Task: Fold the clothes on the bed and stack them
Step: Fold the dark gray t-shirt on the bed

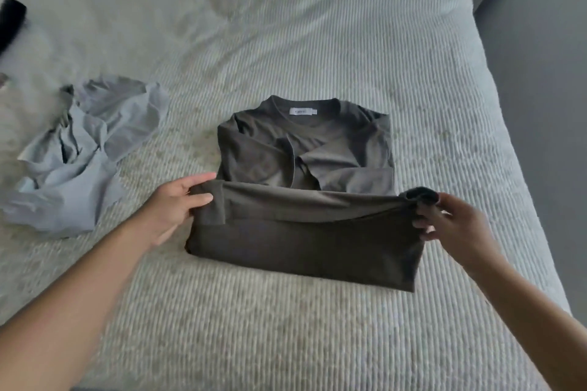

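- the dark olive shirt lies on the bed in front of me, collar away from me, a white label showing inside the neck.
- its sleeves are turned in over the chest, and the bottom part is lifted into a fold that crosses the shirt from side to side.
- my left hand pinches the left end of that raised fold, thumb on top, fingers curled under the cloth.
- my right hand grips the right end, fingers bunched round a gathered corner of the fabric.
- between my hands the folded edge hangs a little slack, and the lower panel drops down to the bedcover nearer to me.
- to the left, well apart from the shirt, a light blue-grey garment lies crumpled and unfolded.
- the bed has a pale ribbed cover, rumpled toward the far side.
- at the far left edge something black shows, too cut off to tell what it is.
- grey floor runs along the right side of the bed.
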